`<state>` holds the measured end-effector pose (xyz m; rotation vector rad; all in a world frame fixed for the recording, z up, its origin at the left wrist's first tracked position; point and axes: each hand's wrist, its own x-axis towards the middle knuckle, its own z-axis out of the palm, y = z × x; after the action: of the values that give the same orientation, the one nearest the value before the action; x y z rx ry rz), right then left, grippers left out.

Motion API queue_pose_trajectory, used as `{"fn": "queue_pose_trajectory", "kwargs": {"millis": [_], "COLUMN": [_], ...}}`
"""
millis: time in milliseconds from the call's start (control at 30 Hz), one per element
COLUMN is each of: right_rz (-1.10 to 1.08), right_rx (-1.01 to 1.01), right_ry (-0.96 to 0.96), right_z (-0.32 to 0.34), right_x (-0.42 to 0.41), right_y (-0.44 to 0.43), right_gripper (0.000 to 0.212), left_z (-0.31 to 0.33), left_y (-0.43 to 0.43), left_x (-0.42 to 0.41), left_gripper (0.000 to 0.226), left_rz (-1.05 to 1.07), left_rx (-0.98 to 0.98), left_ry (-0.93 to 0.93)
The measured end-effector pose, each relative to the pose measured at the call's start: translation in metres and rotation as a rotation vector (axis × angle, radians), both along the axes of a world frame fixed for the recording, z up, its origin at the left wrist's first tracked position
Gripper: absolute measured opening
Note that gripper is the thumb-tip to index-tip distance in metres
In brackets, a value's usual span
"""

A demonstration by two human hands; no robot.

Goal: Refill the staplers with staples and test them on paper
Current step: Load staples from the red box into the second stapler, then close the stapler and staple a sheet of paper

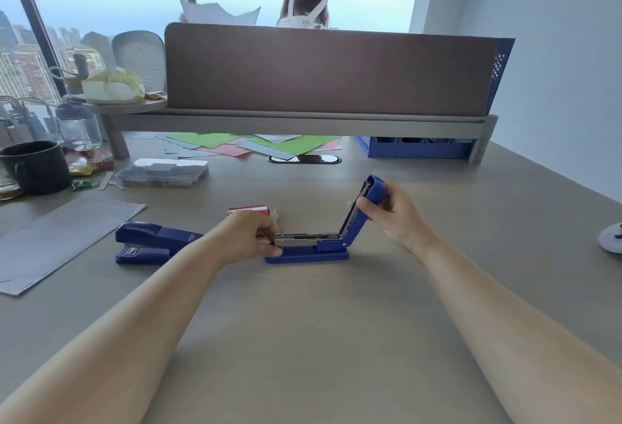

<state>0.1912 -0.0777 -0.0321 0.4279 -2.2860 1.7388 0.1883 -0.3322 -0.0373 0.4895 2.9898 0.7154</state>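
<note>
The open stapler [308, 253] stood mid-counter [303, 339], its lid swung up — my right hand [392, 213] gripped that lid, my left hand [250, 233] pinched at the front of the metal staple channel [308, 238]. A red staple box [250, 211] sat just behind; a second, closed stapler [153, 243] lay left — beside grey paper [64, 237].

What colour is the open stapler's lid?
Blue, on the open stapler's lid, clearest in the head view.
</note>
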Motion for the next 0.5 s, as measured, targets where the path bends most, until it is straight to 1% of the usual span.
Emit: {"fn": "queue_pose_trajectory", "kwargs": {"millis": [33, 100, 167, 233, 300, 400, 500], "right_rz": [0.040, 0.097, 0.117, 0.137, 0.167, 0.181, 0.214], "right_rx": [-0.022, -0.029, 0.037, 0.120, 0.228, 0.485, 0.672], "right_ry": [0.003, 0.020, 0.029, 0.008, -0.029, -0.018, -0.083], "right_z": [0.001, 0.003, 0.002, 0.000, 0.000, 0.003, 0.009], "right_x": [-0.001, -0.001, -0.004, -0.008, -0.010, -0.011, -0.011], "right_y": [-0.008, -0.025, -0.039, -0.050, -0.059, -0.069, -0.077], "right_gripper": [0.007, 0.010, 0.010, 0.007, 0.011, 0.022, 0.025], "left_z": [0.000, 0.000, 0.002, 0.004, 0.006, 0.013, 0.020], "left_y": [0.000, -0.001, -0.001, 0.001, 0.001, -0.002, -0.008], "left_x": [0.000, -0.001, 0.000, 0.000, 0.001, 0.002, 0.004], "left_gripper": [0.021, 0.025, 0.027, 0.022, 0.026, 0.028, 0.026], "left_rz": [0.004, 0.028, 0.058, 0.063, 0.061, 0.084, 0.107], "left_rx": [0.001, -0.004, -0.027, -0.087, -0.164, -0.266, -0.299], "left_ry": [-0.003, 0.007, 0.008, -0.002, -0.010, -0.014, -0.016]}}
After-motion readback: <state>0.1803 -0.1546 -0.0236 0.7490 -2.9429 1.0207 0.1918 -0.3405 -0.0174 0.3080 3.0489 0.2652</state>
